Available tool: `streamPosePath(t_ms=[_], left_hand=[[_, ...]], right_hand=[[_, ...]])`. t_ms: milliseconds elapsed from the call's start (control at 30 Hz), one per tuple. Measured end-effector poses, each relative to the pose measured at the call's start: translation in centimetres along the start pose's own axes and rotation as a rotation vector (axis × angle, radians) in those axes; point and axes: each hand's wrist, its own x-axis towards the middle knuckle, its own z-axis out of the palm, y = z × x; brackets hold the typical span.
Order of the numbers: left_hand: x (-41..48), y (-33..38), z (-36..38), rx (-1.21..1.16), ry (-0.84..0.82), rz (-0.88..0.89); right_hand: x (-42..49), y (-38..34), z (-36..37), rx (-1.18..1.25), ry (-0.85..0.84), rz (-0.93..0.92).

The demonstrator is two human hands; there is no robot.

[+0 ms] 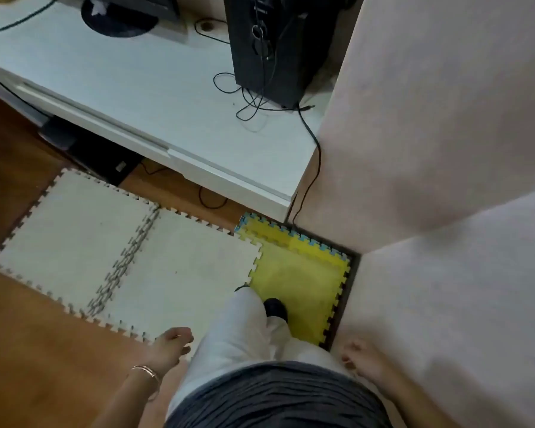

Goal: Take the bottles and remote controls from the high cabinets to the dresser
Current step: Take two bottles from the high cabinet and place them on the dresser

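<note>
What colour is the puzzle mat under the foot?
Yellow mat, with a blue-and-yellow toothed edge; the head view shows it.

Nothing here can be read; the black speaker on the desk bears small lettering, too blurred to read.

The low white dresser had a matt, faintly grained wood-look top. Cream and yellow interlocking floor mats looked like soft matt foam on smooth orange-brown wooden flooring. The tall black speaker box looked matt.
</note>
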Motion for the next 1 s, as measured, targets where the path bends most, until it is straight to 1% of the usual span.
streamPosePath(t_ms=[67, 133, 233, 300, 400, 533, 667, 767, 900, 1000], left_hand=[[0.2, 0.4, -0.6, -0.007, 0.007, 0.025], [1.0, 0.6, -1.3, 0.019, -0.003, 0.004], [2.4, 1.7, -2.7, 0.028, -0.024, -0.053], [3.6, 2.9, -3.7, 0.054, -0.053, -0.048], [5.7, 6.2, -5.8, 0.087, -0.034, -0.013], [8.6, 12.6, -8.8, 0.054, -0.077, 0.006], [10.8, 19.0, -11.0, 0.154, -0.082, 0.159], [11.2, 23.1, -11.4, 0.199, -0.083, 0.281], [11.3, 24.9, -10.7, 0.185, -0.105, 0.317], [11.1, 24.0, -10.0, 0.180, -0.113, 0.260]], right_hand=[[0.1, -0.4, 0.1, 0.014, 0.000, 0.008], [0.1, -1.4, -0.1, -0.007, -0.011, 0.034], [0.3, -4.8, -0.6, 0.036, -0.003, 0.047], [0.7, -7.4, -1.0, 0.081, 0.034, 0.002], [1.6, -11.3, -1.0, 0.153, 0.091, -0.033], [2.6, -17.5, -0.8, 0.188, 0.098, -0.049], [2.1, -23.4, -1.4, 0.355, 0.149, -0.151], [1.5, -25.6, -1.8, 0.439, 0.162, -0.218], [2.2, -24.6, -1.7, 0.462, 0.133, -0.146], [2.7, -23.1, -2.1, 0.418, 0.058, -0.001]])
